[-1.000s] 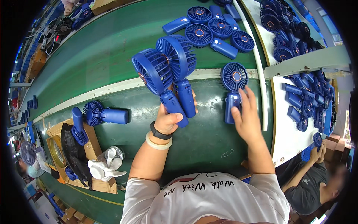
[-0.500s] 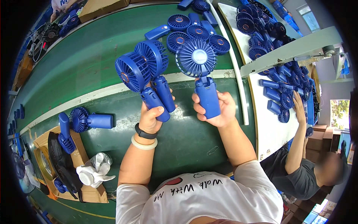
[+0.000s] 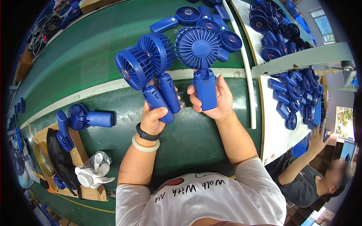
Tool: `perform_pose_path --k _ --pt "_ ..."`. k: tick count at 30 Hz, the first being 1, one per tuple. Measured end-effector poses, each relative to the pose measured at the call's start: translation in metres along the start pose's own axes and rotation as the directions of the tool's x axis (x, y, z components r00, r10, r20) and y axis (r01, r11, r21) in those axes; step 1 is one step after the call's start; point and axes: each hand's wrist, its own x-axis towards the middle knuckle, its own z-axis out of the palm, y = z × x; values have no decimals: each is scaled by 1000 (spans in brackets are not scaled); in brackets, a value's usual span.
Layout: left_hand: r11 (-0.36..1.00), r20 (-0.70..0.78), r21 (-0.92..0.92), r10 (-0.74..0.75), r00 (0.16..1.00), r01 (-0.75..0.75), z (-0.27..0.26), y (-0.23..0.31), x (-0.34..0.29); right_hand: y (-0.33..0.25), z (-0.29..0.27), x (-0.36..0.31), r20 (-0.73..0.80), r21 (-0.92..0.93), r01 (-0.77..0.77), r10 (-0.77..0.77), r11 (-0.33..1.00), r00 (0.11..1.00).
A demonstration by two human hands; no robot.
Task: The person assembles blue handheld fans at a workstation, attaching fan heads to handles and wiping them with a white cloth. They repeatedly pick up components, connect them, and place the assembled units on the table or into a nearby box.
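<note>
Two blue handheld fans are gripped by their handles in my left hand [image 3: 154,119], the left fan [image 3: 132,69] overlapping the other fan [image 3: 160,52]. Closed around the handle of a third blue handheld fan [image 3: 205,90] is my right hand [image 3: 223,98]. That fan stands upright to the right of the pair, the plain hub of its round grille facing me. Parts of my left fingers are hidden behind the handles. Just beyond the held fans, several more blue fans [image 3: 188,15] lie in a group on the green work surface [image 3: 94,56].
At left, a blue fan [image 3: 100,118] lies beside an open cardboard box [image 3: 77,150] with black mesh [image 3: 60,162] and white gloves [image 3: 94,171]. A white pipe [image 3: 249,83] separates my surface from a white table [image 3: 269,139] piled with fans. A co-worker [image 3: 301,177] is at right.
My right hand has moved its fan slightly up and away from me. The left hand's pair has barely moved. The co-worker's hand has drawn off the fan pile toward the right.
</note>
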Motion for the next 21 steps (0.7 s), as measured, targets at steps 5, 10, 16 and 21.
perform_pose_path --k 5,10,16,21 --pt "1000 1 19 -21 1000 21 0 -2 -3 -4 -4 -1 -46 -80 15 -19 997 999" --pt "993 31 122 -6 999 3 5 2 -7 -2 9 -10 -405 -532 -277 46 800 913" --pt "836 277 549 -181 944 -1 50 -2 -26 14 36 -90 -64 -987 8 -444 158 893" --pt "484 395 854 -364 844 -191 98 -54 -64 31 61 -165 -488 -656 -31 -393 754 779"
